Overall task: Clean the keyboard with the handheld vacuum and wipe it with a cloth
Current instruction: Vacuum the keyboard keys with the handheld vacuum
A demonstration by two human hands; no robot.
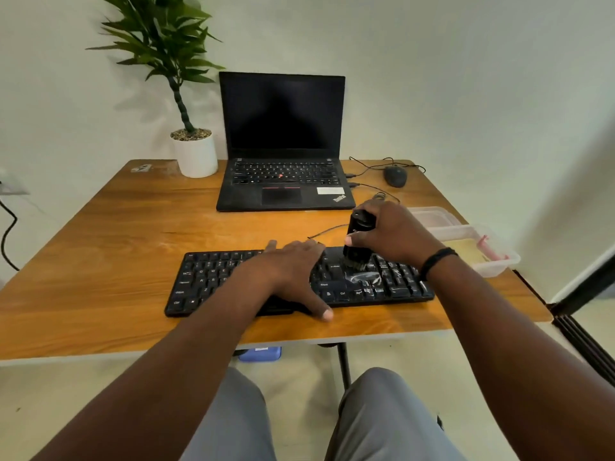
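A black keyboard [213, 277] lies near the front edge of the wooden table [116, 227]. My left hand [293, 271] rests flat on its middle, fingers straight, thumb over the front edge. My right hand [392, 234] grips a black handheld vacuum [357, 237] held upright, its brush nozzle down on the keys at the keyboard's right part. A clear plastic box [499, 261] at the right holds something yellow, possibly a cloth; I cannot tell.
An open black laptop [283, 144] stands at the back centre. A potted plant [194, 154] is at its left, a wired mouse [395, 176] at its right. Thin cables run between laptop and keyboard. A blue object [259, 354] lies under the table.
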